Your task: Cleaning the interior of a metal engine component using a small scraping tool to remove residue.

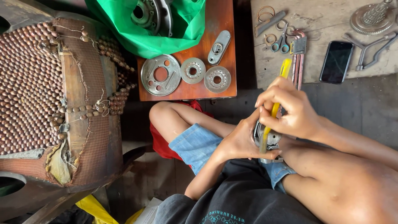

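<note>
The right hand [290, 108] is wrapped tightly around a yellow-handled tool [275, 108], whose handle sticks up past the knuckles while its lower end points down into a round metal part [268, 140]. That part sits just under the right fist, cupped from the left by the left hand [240, 141], fingers curled around its rim, held over the lap between the knees. Farther out, on a reddish wooden board [226, 89], lie three metal discs [161, 75] and an oblong plate [218, 47], below a green bag [124, 29]. To the right, a grey board [315, 25] carries scissors [281, 43] and a dark phone [336, 61]. A beaded seat [29, 87] stands at the left.
</note>
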